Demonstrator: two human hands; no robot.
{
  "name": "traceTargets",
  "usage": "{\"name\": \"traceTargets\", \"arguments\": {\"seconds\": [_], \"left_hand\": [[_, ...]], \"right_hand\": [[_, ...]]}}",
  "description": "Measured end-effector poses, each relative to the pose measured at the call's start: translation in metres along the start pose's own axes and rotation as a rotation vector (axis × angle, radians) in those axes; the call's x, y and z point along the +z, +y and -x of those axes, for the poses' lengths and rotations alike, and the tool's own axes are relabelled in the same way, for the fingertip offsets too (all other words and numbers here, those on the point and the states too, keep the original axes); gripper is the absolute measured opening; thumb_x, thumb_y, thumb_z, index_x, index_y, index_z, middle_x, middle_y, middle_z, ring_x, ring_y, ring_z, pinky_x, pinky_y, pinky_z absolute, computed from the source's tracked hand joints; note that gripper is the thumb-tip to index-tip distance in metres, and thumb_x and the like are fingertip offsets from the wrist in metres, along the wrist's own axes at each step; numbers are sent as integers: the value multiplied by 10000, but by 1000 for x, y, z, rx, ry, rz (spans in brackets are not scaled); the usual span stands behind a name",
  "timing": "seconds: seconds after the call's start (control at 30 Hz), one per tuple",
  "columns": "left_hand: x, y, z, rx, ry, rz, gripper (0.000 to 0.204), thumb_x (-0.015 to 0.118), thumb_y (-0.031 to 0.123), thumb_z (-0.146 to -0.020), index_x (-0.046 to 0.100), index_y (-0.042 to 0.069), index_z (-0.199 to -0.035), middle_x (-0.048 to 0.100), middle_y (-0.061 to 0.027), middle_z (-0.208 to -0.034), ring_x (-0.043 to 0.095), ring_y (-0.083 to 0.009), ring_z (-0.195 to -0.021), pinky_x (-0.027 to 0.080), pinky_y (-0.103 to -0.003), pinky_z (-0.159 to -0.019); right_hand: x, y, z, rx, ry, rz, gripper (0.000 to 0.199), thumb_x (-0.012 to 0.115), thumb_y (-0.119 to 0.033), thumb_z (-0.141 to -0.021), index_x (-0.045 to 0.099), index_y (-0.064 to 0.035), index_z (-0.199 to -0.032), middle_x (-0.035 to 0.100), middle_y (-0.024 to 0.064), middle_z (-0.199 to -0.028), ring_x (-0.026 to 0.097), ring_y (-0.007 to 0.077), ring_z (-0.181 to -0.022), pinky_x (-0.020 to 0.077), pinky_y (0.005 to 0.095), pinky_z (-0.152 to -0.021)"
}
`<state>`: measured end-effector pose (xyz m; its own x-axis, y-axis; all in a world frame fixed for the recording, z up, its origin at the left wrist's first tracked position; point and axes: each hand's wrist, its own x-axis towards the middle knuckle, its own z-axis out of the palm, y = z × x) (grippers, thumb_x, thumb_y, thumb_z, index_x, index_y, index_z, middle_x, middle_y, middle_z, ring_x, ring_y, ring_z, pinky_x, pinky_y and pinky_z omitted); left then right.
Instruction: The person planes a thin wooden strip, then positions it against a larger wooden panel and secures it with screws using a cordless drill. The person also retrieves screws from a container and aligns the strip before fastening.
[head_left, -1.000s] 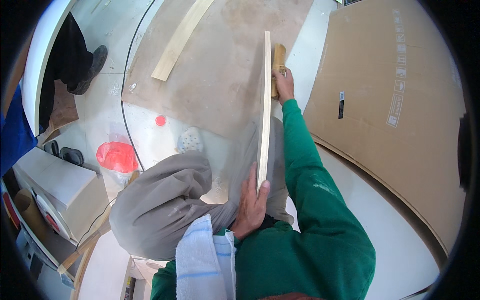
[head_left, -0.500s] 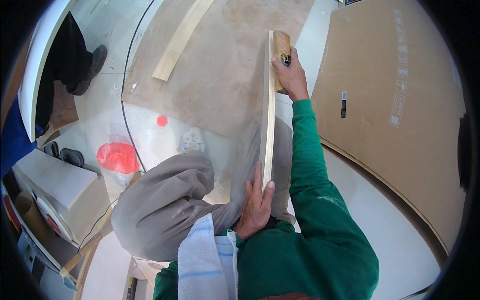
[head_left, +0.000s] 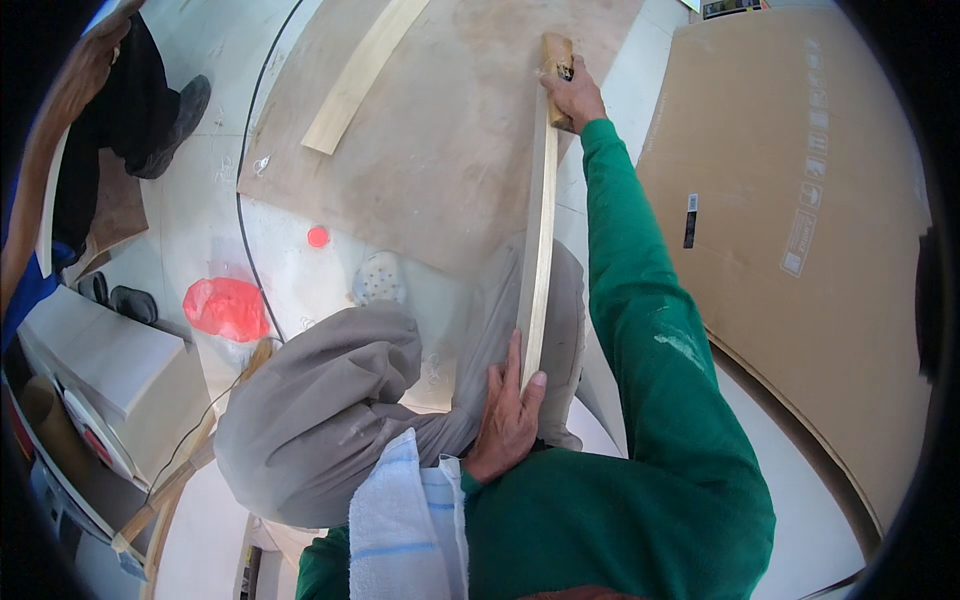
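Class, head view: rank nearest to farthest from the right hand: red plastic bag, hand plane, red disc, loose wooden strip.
1. Hand plane: in the right hand.
2. Loose wooden strip: left, on brown sheet.
3. Red disc: lower left.
4. Red plastic bag: farther lower left.

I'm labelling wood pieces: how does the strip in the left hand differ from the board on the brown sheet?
The strip shows a narrow edge; the board shows a broad face. The left hand holds the strip's near end; the board lies on the brown sheet. Both are pale wood.
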<state>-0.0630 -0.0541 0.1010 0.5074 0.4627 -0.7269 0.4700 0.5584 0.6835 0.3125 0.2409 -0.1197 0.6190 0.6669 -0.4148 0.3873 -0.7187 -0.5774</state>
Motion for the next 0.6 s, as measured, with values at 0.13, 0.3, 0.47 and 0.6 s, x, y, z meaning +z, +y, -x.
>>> {"name": "traceTargets", "arguments": {"seconds": [0.13,0.3,0.47,0.6], "left_hand": [[0,-3,0,20,11,-10,780,398,469,-1212,158,19,-1802,461,-341,-1436,524,-450,-1293,368,-535,-1231],[0,-4,0,31,10,9,775,399,455,-1215,164,-4,-1794,458,-357,-1465,513,-477,-1316,358,-530,-1243],[0,-3,1,16,12,-1,759,405,437,-1218,187,-20,-1784,463,-368,-1513,509,-487,-1329,333,-535,-1261],[1,-6,2,78,74,5,742,405,448,-1222,226,-9,-1779,501,-372,-1461,520,-483,-1277,356,-529,-1229]], "right_hand": [[6,3,-27,12,7,-3,1036,830,-442,-898,334,-129,-1752,683,272,-1503,692,439,-1354,562,505,-1145],[6,5,-52,22,7,-54,1040,858,-447,-887,352,-137,-1741,693,260,-1491,705,424,-1335,573,489,-1135],[9,8,-75,-34,87,-70,963,890,-441,-881,442,-89,-1657,706,277,-1453,720,416,-1313,585,470,-1104],[12,18,-70,-95,129,-435,886,882,-456,-921,483,-39,-1592,708,246,-1391,721,370,-1245,583,479,-1062]]}}
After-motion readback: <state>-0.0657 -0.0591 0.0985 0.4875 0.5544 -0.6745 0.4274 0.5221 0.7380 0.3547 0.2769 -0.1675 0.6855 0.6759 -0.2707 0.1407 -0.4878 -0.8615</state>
